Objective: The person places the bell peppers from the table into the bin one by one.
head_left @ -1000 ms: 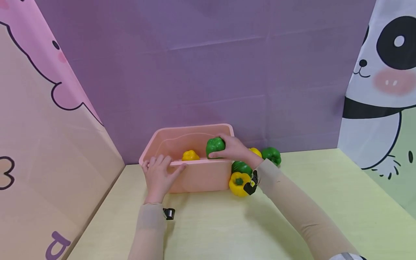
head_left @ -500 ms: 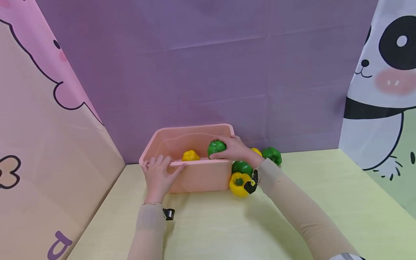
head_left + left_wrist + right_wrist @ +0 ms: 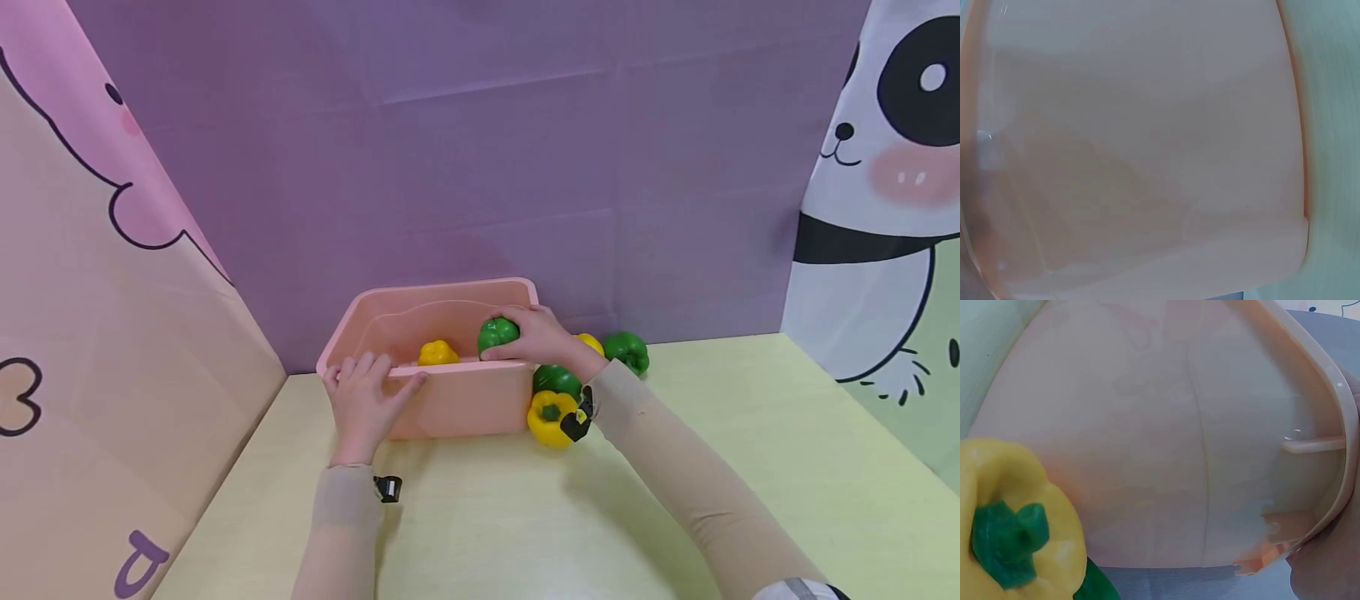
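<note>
A pink plastic bin stands against the purple backdrop, its open top toward me. My left hand holds the left part of its front rim, fingers over the edge and thumb on the outside. Inside the bin, near its right end, my right hand grips a green bell pepper, reaching over the right front corner. A yellow bell pepper lies in the bin, partly hidden by the front wall. The left wrist view is filled by the bin's outer wall. The right wrist view shows the rim and part of the right hand.
Against the bin's right side sit a yellow bell pepper and a green bell pepper. Farther back are another green pepper and a yellow one, partly hidden by the right wrist. Printed fabric walls border the pale table.
My right hand has lowered the green bell pepper slightly into the bin. The left hand keeps its place on the rim. The head view has shifted slightly.
</note>
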`<action>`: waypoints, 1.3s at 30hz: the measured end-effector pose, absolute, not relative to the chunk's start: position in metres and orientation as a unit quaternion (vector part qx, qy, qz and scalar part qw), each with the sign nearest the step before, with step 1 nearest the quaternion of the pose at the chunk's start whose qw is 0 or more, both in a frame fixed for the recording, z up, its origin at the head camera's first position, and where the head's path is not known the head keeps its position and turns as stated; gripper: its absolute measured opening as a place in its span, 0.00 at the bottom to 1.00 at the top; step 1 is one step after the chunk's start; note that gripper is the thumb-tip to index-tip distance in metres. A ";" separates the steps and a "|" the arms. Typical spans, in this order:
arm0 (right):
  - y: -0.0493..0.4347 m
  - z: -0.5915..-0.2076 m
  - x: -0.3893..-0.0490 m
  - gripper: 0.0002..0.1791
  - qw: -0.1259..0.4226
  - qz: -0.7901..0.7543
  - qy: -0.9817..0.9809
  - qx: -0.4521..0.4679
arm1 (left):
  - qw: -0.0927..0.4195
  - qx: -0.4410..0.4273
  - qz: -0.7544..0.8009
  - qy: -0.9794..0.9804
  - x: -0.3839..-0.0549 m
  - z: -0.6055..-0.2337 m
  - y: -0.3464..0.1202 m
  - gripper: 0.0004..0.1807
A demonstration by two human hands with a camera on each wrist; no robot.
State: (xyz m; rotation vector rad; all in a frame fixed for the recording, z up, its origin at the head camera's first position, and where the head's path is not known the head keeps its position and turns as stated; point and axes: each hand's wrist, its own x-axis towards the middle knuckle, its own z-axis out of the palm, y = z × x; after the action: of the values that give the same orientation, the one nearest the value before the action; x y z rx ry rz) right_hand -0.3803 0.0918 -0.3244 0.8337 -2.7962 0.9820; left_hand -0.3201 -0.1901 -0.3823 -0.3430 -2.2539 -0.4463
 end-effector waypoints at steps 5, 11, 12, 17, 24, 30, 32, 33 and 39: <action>0.092 -0.327 -0.382 0.26 0.039 0.312 -0.905 0.287 | 0.399 -0.136 -0.171 -0.891 -0.320 -0.383 -0.191 0.25; 0.092 -0.328 -0.382 0.25 0.044 0.294 -0.910 0.290 | 0.396 -0.136 -0.176 -0.891 -0.320 -0.385 -0.191 0.26; 0.092 -0.328 -0.382 0.25 0.047 0.288 -0.911 0.293 | 0.395 -0.136 -0.177 -0.891 -0.319 -0.385 -0.191 0.26; 0.091 -0.328 -0.380 0.26 0.057 0.260 -0.916 0.300 | 0.393 -0.135 -0.175 -0.893 -0.317 -0.384 -0.190 0.26; 0.090 -0.327 -0.379 0.24 0.058 0.253 -0.916 0.307 | 0.397 -0.133 -0.171 -0.892 -0.316 -0.383 -0.190 0.25; 0.090 -0.329 -0.380 0.21 0.052 0.247 -0.915 0.315 | 0.396 -0.133 -0.171 -0.892 -0.315 -0.384 -0.190 0.25; 0.091 -0.329 -0.380 0.20 0.047 0.248 -0.915 0.316 | 0.397 -0.135 -0.171 -0.891 -0.316 -0.384 -0.190 0.25; 0.091 -0.328 -0.380 0.19 0.044 0.250 -0.914 0.315 | 0.398 -0.136 -0.171 -0.891 -0.316 -0.384 -0.190 0.25; 0.091 -0.325 -0.377 0.14 0.025 0.263 -0.912 0.315 | 0.399 -0.138 -0.171 -0.890 -0.317 -0.383 -0.190 0.26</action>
State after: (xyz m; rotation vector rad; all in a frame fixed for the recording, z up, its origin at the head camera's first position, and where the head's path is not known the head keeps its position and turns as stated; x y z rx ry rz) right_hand -0.3772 0.0912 -0.3251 0.9729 -2.8205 0.8131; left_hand -0.3167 -0.1896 -0.3828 -0.3486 -2.2525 -0.4316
